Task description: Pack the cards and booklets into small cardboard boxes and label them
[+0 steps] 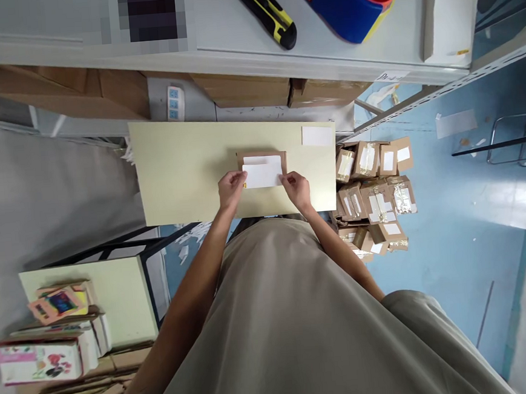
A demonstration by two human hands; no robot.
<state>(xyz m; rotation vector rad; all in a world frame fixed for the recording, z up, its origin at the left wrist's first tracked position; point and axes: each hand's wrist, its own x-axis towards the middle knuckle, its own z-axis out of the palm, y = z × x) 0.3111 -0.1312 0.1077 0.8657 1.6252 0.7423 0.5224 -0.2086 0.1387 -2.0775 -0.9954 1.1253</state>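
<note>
Pinching its ends, left fingers and right fingers clamp a white, yellow-marked sheet over a brown box.

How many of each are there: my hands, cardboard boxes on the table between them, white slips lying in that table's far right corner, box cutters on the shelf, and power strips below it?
Hands: 2 (left hand, right hand)
Cardboard box: 1
White slip: 1
Box cutter: 1
Power strip: 1
Total: 6
</note>
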